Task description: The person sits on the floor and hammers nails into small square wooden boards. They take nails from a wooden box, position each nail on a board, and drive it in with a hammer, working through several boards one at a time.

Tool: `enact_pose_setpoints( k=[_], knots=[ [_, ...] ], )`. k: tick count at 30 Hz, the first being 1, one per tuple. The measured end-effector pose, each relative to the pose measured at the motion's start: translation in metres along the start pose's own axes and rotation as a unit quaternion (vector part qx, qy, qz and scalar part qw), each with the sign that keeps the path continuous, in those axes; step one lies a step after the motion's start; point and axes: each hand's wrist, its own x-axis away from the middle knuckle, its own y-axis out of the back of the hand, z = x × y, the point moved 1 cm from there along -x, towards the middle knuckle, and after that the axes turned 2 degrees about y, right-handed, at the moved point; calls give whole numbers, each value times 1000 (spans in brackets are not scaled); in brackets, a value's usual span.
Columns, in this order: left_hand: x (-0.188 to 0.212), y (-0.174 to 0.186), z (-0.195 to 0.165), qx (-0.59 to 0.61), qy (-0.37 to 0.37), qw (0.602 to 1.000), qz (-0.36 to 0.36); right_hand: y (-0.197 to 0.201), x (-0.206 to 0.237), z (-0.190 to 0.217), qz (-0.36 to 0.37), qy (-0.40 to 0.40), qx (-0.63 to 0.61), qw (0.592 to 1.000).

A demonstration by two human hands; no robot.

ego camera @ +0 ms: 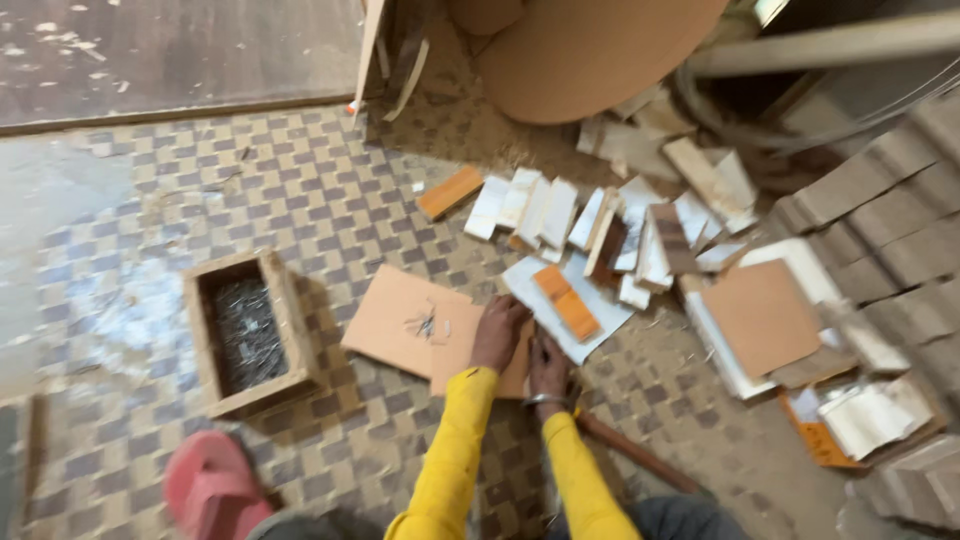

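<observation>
i read this as the positioning step: my left hand (498,332) lies flat, fingers pressed together, on the brown board (420,325), and my right hand (549,365) rests at that board's right edge, its grip hidden from me. small nails (427,322) sit on the board. next calls for steady pressure. the nail box (248,333) lies left of the board with bare floor between; offcuts (600,225) crowd beyond it.
</observation>
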Motion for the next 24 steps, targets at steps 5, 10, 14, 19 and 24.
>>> enact_pose_setpoints(
  k=[5,10,14,19,24],
  knots=[
    [4,-2,5,-17,-7,1000,14,3,-1,-4,-5,67,38,997],
    [3,-3,6,-34,-14,999,17,7,0,-4,4,79,0,997],
    [3,-3,4,-23,13,999,38,10,1,4,-4,62,21,998],
    [1,-3,1,-33,-3,999,35,86,21,7,33,93,182,978],
    [0,1,-3,-29,7,999,33,168,49,-22,281,-129,495,812]
  ],
)
